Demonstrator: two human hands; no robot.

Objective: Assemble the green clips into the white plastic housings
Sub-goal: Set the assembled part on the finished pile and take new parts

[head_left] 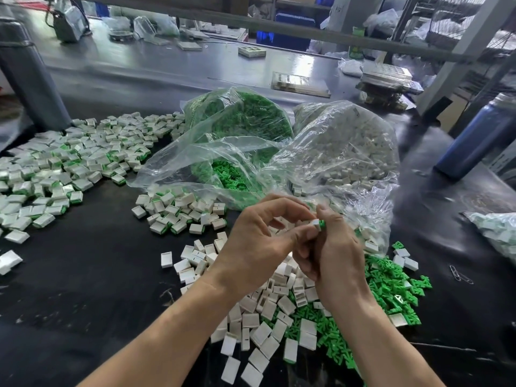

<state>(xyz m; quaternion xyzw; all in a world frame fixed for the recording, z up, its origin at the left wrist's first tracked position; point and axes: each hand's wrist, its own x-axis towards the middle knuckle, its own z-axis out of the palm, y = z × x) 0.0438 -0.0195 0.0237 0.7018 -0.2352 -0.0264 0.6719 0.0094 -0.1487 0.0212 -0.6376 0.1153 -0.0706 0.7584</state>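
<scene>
Above the desk's near middle, both hands meet. Right hand (pixel 332 255) pinches a white housing (pixel 315 223) with a green clip (pixel 322 224) at its end; left hand (pixel 262 238) has fingers curled, fingertips touching the same piece. Loose white housings (pixel 268 322) and green clips (pixel 391 289) heap beneath. Finished pieces (pixel 67 163) spread toward the left edge. Two clear bags (pixel 251 152) sit behind, mid-desk.

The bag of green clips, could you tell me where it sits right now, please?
In the head view, the bag of green clips lies centre-back on the black table, left of the bag of white housings.
</scene>
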